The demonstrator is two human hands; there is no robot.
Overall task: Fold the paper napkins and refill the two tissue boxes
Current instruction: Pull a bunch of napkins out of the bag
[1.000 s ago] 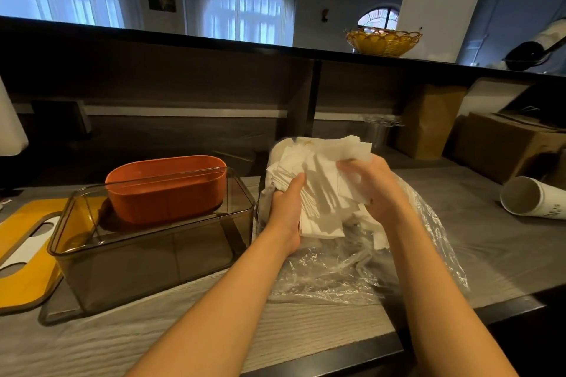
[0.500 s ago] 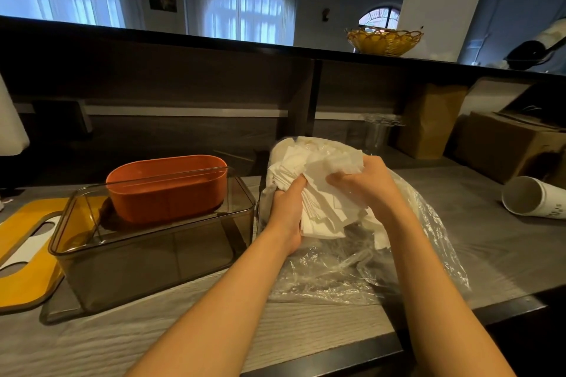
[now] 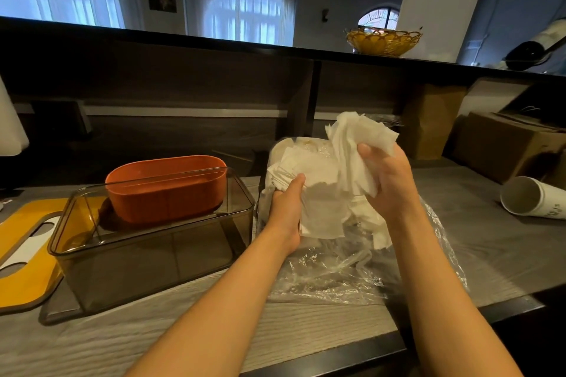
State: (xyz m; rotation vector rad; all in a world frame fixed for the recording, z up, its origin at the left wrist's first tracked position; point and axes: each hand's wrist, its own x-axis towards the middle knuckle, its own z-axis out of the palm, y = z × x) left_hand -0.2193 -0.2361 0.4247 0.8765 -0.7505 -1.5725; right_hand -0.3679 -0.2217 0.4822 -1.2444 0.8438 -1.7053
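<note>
- Nearest us, the clear plastic wrapper [image 3: 352, 272] lies crumpled on the bench [image 3: 190, 315], likely peeled down to free the napkins.
- Our left hand [image 3: 286, 208] grips the napkin stack [image 3: 318, 190] from the side, steadying it; our right hand [image 3: 387, 180] pinches a bunch of napkins [image 3: 358, 138] raised above the stack.
- Left of that, the orange tissue box [image 3: 167, 190] sits nested inside the smoky clear tissue box [image 3: 147, 254], both unfilled.

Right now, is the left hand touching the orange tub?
Apart. The head view shows the left hand gripping the napkins, with the clear box wall between it and the orange tub.
</note>
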